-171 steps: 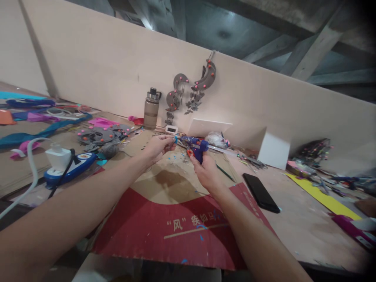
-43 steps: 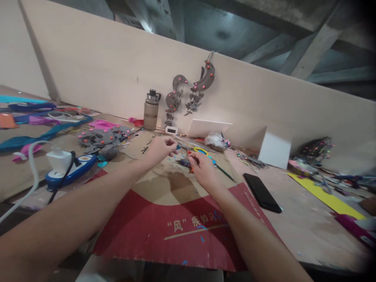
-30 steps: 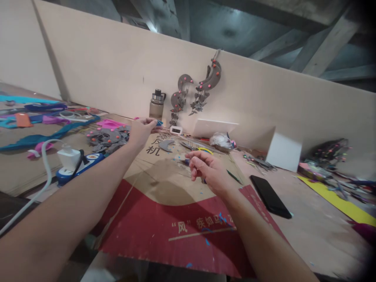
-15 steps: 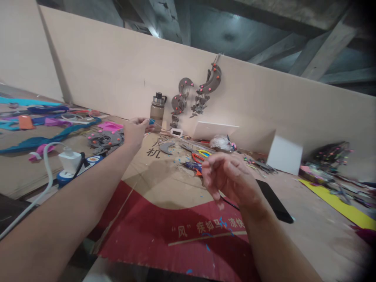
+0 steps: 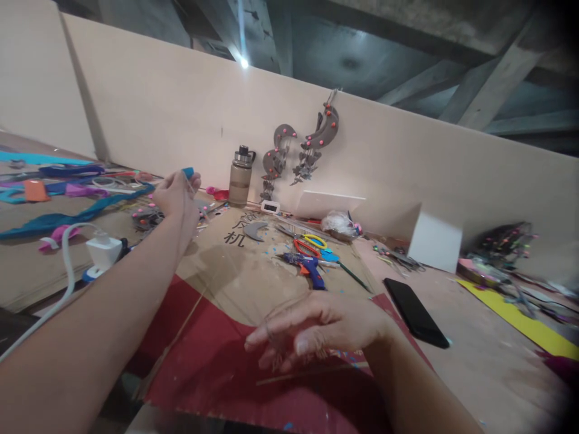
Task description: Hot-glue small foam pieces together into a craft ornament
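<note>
My left hand is raised over the left side of the table and pinches a small blue piece between its fingertips. A thin pale thread seems to run from it down across the cardboard to my right hand. That hand hovers low over the red part of the cardboard sheet, fingers loosely curled with the faint thread looped around them. A blue glue gun lies on the cardboard beyond my right hand, untouched.
Scissors with yellow and red handles and a grey crescent cutout lie near the glue gun. A black phone lies at right, a water bottle by the back board, and a power strip with white charger at left. Grey crescent mobiles hang on the board.
My right hand set down the glue gun, then drew back toward me and lower. My left hand carried the blue piece up and to the left, stretching the thread.
</note>
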`<action>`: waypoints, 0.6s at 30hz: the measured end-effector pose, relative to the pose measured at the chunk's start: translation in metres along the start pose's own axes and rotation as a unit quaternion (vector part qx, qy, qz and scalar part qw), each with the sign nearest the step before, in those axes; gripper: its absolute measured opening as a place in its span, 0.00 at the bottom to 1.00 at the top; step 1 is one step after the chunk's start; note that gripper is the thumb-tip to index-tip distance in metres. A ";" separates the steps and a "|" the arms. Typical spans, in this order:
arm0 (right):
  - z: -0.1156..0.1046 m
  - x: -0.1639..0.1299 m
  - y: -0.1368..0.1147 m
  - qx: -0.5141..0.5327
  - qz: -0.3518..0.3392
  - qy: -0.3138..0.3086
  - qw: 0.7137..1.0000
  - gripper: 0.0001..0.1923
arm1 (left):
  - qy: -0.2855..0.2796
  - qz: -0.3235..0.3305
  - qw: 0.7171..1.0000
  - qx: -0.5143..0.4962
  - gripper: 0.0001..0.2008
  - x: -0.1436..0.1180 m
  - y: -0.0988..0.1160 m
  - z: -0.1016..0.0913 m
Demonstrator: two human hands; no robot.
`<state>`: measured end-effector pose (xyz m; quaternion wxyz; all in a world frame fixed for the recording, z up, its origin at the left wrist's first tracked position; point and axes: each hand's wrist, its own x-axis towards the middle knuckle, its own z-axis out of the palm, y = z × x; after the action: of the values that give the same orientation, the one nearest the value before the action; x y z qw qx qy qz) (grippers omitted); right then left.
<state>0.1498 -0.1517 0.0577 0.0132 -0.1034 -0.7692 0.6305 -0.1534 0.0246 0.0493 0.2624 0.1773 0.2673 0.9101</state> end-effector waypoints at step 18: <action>-0.046 0.002 0.042 -0.412 0.245 0.501 0.720 0.15 | -0.174 -0.200 0.964 -0.023 0.04 -0.068 -0.010 0.023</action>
<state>0.1611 -0.0991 0.0263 0.1978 -0.5846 -0.7819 0.0884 -0.0843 0.0021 0.0494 0.4856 0.2699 0.2265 0.8001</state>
